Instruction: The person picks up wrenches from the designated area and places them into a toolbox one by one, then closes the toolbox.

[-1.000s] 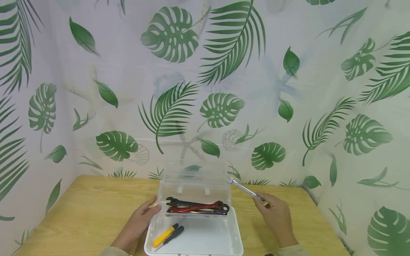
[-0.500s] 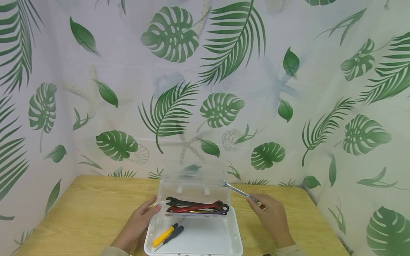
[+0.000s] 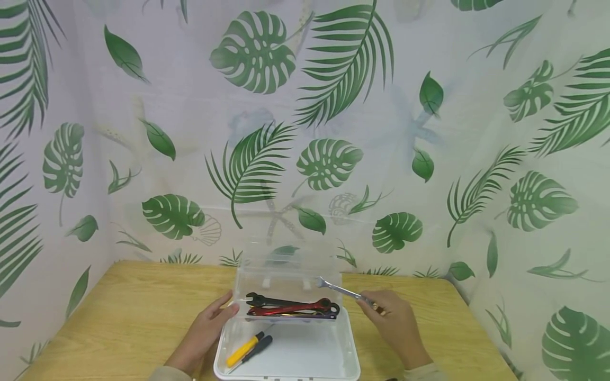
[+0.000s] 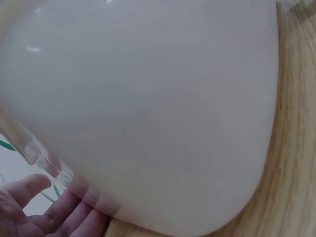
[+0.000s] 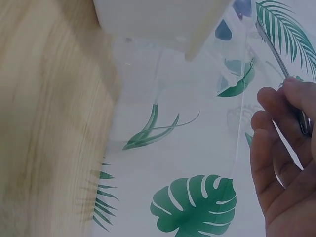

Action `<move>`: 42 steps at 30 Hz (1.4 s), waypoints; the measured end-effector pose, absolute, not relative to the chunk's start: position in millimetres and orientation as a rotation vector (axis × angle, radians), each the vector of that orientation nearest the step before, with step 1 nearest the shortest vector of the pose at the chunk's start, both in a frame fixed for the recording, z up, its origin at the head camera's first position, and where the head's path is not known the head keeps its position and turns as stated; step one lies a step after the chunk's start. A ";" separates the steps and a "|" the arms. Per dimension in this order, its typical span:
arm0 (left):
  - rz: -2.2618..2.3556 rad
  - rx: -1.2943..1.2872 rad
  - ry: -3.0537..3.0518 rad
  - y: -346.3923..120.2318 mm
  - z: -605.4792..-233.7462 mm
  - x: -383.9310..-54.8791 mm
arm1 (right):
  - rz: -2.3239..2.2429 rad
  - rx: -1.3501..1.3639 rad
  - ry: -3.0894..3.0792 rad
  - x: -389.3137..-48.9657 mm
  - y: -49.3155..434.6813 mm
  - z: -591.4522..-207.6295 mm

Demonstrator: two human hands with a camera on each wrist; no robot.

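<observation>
My right hand pinches a silver wrench at one end; its open-ended head points left, in front of the clear lid. In the right wrist view the wrench runs up from between thumb and fingers. A white toolbox stands with its clear lid raised. Black and red wrenches lie stacked near the hinge, over thinner tools partly hidden. My left hand rests at the box's back left corner, fingers extended along the box wall, thumb near the lid.
Inside the box lie a yellow-handled screwdriver and a black-handled screwdriver. The box stands on a wooden table. A leaf-patterned sheet hangs behind the table and along its sides.
My right hand has moved left with the silver wrench, bringing its head across the right part of the clear lid. The left hand and the box stay put.
</observation>
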State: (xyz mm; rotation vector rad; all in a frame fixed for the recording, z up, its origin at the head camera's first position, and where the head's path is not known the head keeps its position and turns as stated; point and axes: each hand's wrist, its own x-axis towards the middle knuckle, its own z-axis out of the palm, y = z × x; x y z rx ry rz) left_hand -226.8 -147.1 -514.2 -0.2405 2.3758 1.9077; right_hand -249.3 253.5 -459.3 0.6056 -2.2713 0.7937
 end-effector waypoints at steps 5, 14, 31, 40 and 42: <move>1.896 -0.217 2.375 -147.4 -513.7 -226.4 | 0.817 0.637 -2.273 -249.3 249.8 -462.4; 1.899 -0.232 2.394 -145.9 -511.3 -225.4 | 0.748 0.761 -2.213 -250.7 238.8 -467.3; 1.880 -0.233 2.384 -144.3 -511.4 -227.0 | 0.590 0.882 -2.261 -250.3 207.8 -457.2; 1.879 -0.241 2.385 -144.7 -512.1 -227.0 | 0.521 0.940 -2.323 -256.9 196.5 -448.9; 1.885 -0.247 2.378 -144.4 -512.8 -227.0 | 0.504 0.948 -2.345 -258.0 193.5 -447.4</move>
